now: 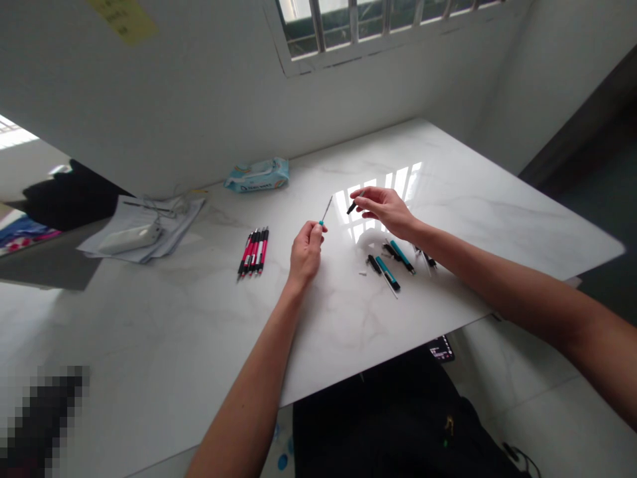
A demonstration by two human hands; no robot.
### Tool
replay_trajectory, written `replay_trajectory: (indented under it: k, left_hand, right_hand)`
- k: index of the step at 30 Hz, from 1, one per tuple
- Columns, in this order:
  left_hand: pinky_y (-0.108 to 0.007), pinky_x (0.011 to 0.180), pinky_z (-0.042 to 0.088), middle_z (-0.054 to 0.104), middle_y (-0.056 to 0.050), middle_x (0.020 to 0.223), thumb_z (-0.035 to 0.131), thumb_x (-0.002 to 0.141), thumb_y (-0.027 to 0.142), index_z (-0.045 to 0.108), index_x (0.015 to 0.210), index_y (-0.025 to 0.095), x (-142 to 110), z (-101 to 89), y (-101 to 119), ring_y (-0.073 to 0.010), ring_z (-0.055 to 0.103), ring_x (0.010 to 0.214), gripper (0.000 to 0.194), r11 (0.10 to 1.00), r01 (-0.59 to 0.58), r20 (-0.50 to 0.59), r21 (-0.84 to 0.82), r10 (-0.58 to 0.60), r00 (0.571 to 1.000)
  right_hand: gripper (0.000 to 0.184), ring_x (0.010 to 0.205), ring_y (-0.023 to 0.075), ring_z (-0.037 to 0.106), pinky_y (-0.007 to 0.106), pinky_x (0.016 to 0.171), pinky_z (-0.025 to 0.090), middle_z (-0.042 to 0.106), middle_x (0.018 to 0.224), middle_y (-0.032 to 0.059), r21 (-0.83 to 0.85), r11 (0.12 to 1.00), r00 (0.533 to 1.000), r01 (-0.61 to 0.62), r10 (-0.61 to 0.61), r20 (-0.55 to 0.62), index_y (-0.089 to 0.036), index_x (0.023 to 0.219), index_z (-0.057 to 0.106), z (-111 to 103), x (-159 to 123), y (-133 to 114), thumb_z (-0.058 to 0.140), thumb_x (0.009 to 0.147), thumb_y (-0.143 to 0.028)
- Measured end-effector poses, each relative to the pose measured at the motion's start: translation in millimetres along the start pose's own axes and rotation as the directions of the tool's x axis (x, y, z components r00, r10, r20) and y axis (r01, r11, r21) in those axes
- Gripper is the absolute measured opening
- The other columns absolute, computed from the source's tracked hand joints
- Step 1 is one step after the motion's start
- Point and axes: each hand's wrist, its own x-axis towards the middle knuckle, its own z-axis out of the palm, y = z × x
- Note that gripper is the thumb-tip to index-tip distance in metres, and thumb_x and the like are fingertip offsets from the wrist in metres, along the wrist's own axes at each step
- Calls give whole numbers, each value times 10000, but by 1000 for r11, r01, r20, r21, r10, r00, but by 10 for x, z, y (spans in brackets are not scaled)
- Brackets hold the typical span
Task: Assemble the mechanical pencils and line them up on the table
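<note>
My left hand (307, 253) is closed around a teal pen barrel (321, 224), and a thin refill (327, 208) sticks up out of it. To the right, my right hand (382, 207) pinches a black pen part (352, 207) between thumb and fingers, apart from the refill's tip. Below my right hand lie loose pen pieces: a teal and black barrel (387, 272), a second teal barrel (402, 256), black pieces (373, 264) and a small white piece (363, 273). More black parts (426, 257) lie near my right forearm.
Several red and black pens (253, 253) lie in a row left of my left hand. A blue wipes pack (257, 175) rests by the wall. Papers (144, 229) with a white device (130, 238) sit farther left. The table's front edge (368, 369) runs before my lap.
</note>
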Motion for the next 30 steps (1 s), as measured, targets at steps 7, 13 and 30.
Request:
replay_trajectory:
  k: [7, 13, 30]
  left_hand:
    - [-286, 709, 346, 631, 10, 742, 533, 1036, 460, 714, 964, 251, -62, -48, 20, -179, 539, 704, 287, 893, -55, 67, 447, 28, 997]
    - [-287, 734, 356, 684, 2, 798, 524, 1041, 471, 709, 953, 264, -66, -32, 9, -193, 579, 746, 292, 879, -45, 73, 474, 12, 997]
    - [-284, 720, 367, 657, 8, 775, 528, 1031, 474, 687, 928, 259, -68, -34, 32, -186, 562, 720, 286, 899, -46, 69, 435, 17, 997]
  right_hand:
    - [407, 943, 180, 739, 333, 871, 575, 775, 962, 15, 120, 993, 993, -11, 26, -119, -257, 1021, 763, -79, 63, -11, 952, 738, -481]
    - [343, 962, 181, 734, 326, 840, 560, 801, 1045, 23, 116, 993, 986, -32, 50, -156, -267, 1050, 765, -118, 80, -1, 889, 757, -394]
    - [377, 924, 182, 757, 366, 914, 600, 814, 1009, 36, 144, 986, 995, -86, 93, -44, -244, 975, 779, -17, 17, 43, 963, 693, -412]
